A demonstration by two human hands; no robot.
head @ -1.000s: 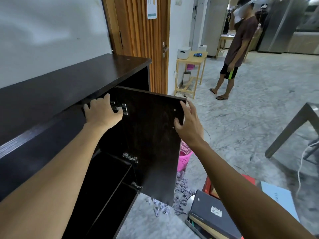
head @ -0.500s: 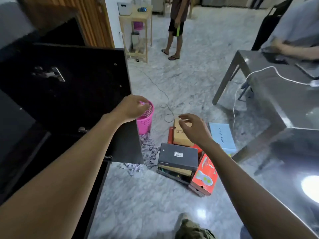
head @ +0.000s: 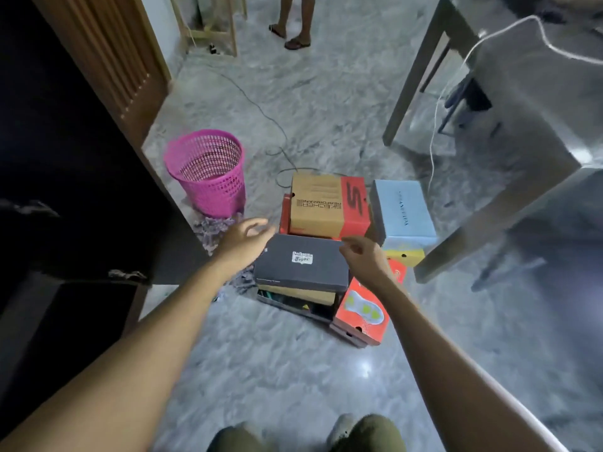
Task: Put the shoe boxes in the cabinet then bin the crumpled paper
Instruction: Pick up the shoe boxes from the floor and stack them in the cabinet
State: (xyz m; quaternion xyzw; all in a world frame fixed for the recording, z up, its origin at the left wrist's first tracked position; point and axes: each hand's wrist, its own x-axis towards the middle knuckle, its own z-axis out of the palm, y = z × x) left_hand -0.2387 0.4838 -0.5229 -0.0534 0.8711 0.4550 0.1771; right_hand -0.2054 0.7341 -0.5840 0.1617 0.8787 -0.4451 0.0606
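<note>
The dark cabinet [head: 81,190] fills the left of the frame with its door swung out. Just right of it on the floor stand a pink basket [head: 208,171] and, below it, crumpled paper [head: 212,230]. At centre, the left hand [head: 243,238], fingers loosely spread and holding nothing, is at the left edge of a black shoe box [head: 301,262] that tops a stack. The right hand [head: 362,256], loosely curled and empty, is at its right corner; whether either touches is unclear. More shoe boxes lie around: brown [head: 326,207], light blue [head: 403,210], orange [head: 362,309]. A worktop [head: 522,109] stands at upper right.
</note>
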